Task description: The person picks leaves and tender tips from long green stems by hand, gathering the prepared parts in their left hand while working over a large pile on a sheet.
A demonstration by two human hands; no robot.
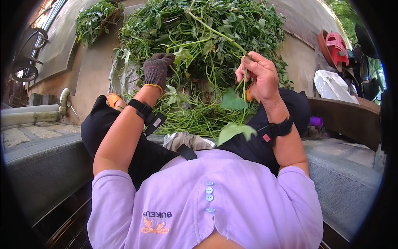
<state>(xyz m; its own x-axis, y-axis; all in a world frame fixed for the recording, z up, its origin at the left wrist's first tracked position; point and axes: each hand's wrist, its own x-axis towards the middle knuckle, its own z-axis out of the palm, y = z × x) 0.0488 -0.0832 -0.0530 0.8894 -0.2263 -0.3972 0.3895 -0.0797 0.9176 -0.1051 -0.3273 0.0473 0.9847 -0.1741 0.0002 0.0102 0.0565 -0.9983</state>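
My right hand (259,73), bare, pinches a long green leafy vine (214,30) between thumb and fingers. The vine runs from the upper middle of the view down to this hand, and stems with lobed leaves (234,132) hang below it. My left hand (158,70) wears a dark knitted glove with a yellow cuff edge; its fingers are curled beside a pale green leaf, and whether they grip a stem is unclear. A large heap of leafy vines (242,21) lies in front of me. Thin green stems (192,119) are spread between my legs, nearer to me.
A smaller leafy bundle (93,21) lies at the upper left. Pipes (34,116) run along the left side near a stone ledge (46,152). On the right stand a red plastic stool (337,48), a white foam piece (334,85) and a brown board (342,119).
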